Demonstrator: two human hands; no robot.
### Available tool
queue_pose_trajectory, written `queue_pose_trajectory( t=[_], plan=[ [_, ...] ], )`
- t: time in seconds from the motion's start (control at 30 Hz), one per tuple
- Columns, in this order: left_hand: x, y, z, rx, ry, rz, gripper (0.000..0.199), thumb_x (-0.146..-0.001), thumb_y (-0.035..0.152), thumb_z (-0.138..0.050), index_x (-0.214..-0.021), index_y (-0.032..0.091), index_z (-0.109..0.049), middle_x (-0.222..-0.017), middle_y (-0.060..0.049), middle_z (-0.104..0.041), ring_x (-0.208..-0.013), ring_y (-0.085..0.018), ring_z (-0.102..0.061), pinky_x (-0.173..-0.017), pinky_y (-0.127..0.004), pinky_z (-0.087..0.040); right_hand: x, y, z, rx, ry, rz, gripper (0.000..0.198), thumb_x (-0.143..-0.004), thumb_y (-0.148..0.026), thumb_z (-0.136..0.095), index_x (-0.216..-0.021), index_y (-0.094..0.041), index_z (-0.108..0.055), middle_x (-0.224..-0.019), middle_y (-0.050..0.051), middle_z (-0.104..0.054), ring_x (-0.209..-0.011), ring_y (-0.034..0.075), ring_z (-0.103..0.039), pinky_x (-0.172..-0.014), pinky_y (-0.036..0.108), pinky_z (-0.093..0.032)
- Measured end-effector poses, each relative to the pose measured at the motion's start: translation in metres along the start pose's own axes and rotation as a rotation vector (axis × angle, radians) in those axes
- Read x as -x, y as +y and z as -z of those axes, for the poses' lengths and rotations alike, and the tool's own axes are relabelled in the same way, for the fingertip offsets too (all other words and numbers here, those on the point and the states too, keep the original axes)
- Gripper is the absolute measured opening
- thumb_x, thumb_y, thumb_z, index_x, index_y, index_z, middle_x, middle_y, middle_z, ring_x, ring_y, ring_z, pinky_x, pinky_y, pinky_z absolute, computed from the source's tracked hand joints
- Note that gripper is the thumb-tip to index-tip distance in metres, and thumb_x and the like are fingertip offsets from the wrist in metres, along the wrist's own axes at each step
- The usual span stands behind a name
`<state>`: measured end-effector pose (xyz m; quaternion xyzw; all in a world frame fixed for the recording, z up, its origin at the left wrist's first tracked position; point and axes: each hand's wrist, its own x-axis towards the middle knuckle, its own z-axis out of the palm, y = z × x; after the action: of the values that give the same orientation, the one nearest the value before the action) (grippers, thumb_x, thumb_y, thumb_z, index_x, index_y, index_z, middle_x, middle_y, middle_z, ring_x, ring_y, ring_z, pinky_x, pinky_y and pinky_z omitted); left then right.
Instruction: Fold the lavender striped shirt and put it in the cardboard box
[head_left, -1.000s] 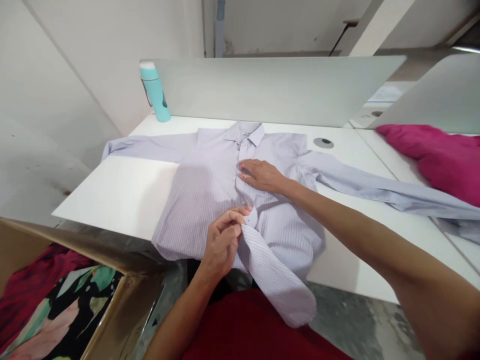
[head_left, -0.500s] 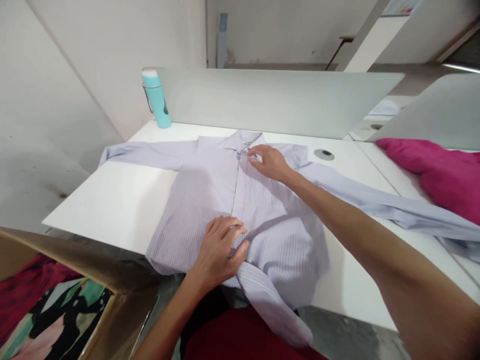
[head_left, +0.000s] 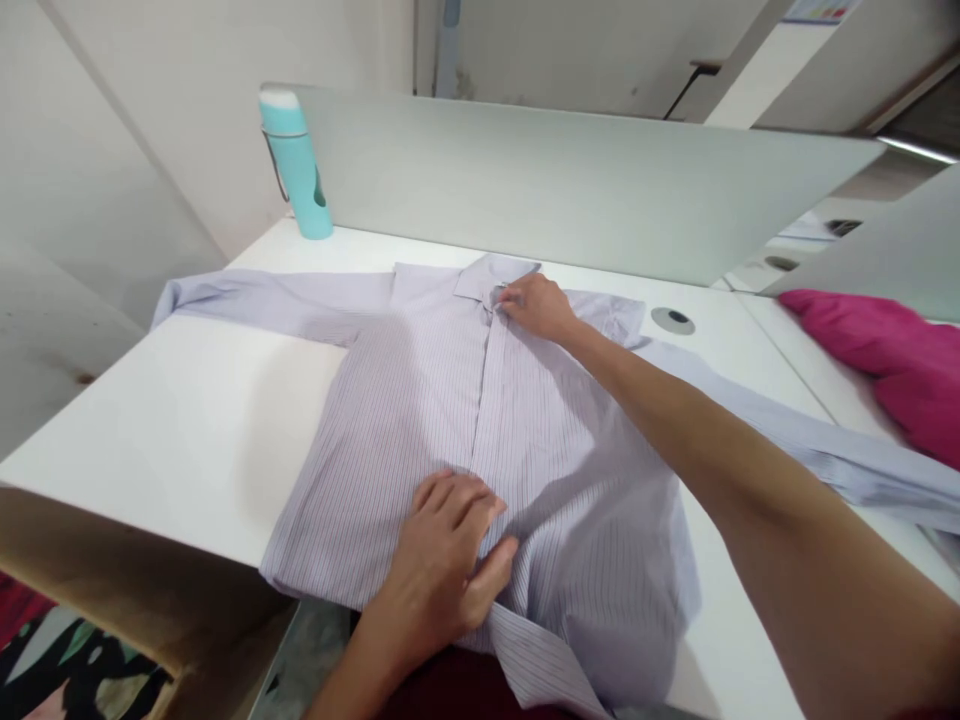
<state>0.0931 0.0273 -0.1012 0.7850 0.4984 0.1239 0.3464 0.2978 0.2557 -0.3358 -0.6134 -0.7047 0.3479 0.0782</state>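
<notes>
Striped shirt (head_left: 397,400) lies front up on white table (head_left: 187,410), collar (head_left: 476,280) at far side, hem over near edge. Right hand (head_left: 535,305): arm reaching far forward across shirt, fingertips pinched closed on the front edge just below collar. Left hand (head_left: 444,550): palm down on lower front, fingers slightly bent, thumb spread apart, grasping nothing visible. Most of the shirt lies left of and below the right-hand pinch. Blue bottle (head_left: 296,170) beyond left sleeve (head_left: 285,300); pink cloth (head_left: 892,360) far right.
</notes>
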Motion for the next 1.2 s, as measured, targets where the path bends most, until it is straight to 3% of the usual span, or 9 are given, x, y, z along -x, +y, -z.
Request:
queue_pose_trajectory(
  t=[0.27,0.57,0.83,1.07,1.2],
  plan=[
    [-0.001,0.004,0.003,0.042,-0.132,0.044,0.017,-0.098,0.027,-0.061,-0.113,0.018,-0.064,-0.109,-0.007,-0.075,-0.111,-0.026,-0.069,-0.109,-0.051,-0.052,-0.01,-0.011,-0.008,0.047,-0.003,-0.033,0.03,-0.088,-0.019,-0.053,-0.1,-0.02,-0.08,-0.108,0.008,-0.076,-0.11,0.033,-0.067,-0.104,0.05,-0.05],
    [0.0,0.003,0.002,0.049,-0.116,0.035,0.016,-0.1,0.027,-0.06,-0.111,0.018,-0.065,-0.109,-0.006,-0.075,-0.109,-0.025,-0.069,-0.108,-0.048,-0.052,-0.013,-0.011,-0.012,0.02,0.037,-0.108,0.025,-0.086,-0.021,-0.055,-0.095,-0.018,-0.078,-0.103,0.01,-0.076,-0.099,0.028,-0.068,-0.101,0.045,-0.048],
    [0.001,0.002,0.0,0.071,-0.078,0.039,0.014,-0.099,0.026,-0.06,-0.11,0.018,-0.065,-0.106,-0.006,-0.075,-0.109,-0.025,-0.069,-0.108,-0.048,-0.051,-0.013,-0.004,-0.02,0.057,0.06,-0.077,0.025,-0.089,-0.021,-0.053,-0.093,-0.021,-0.077,-0.102,0.01,-0.075,-0.106,0.031,-0.064,-0.106,0.052,-0.043],
    [0.001,0.001,0.0,0.059,-0.105,0.041,0.015,-0.1,0.027,-0.06,-0.108,0.017,-0.067,-0.106,-0.007,-0.075,-0.108,-0.026,-0.068,-0.107,-0.048,-0.051,-0.007,0.003,-0.014,-0.017,0.136,-0.013,0.026,-0.089,-0.029,-0.054,-0.097,-0.02,-0.077,-0.12,0.015,-0.071,-0.118,0.037,-0.057,-0.106,0.058,-0.044],
    [0.0,0.001,0.001,0.056,-0.108,0.038,0.014,-0.099,0.026,-0.06,-0.107,0.017,-0.067,-0.105,-0.006,-0.075,-0.107,-0.025,-0.068,-0.105,-0.047,-0.051,-0.006,-0.005,-0.012,-0.045,0.146,-0.041,0.028,-0.087,-0.033,-0.059,-0.102,-0.018,-0.076,-0.121,0.017,-0.071,-0.119,0.039,-0.057,-0.107,0.058,-0.043]
  ],
)
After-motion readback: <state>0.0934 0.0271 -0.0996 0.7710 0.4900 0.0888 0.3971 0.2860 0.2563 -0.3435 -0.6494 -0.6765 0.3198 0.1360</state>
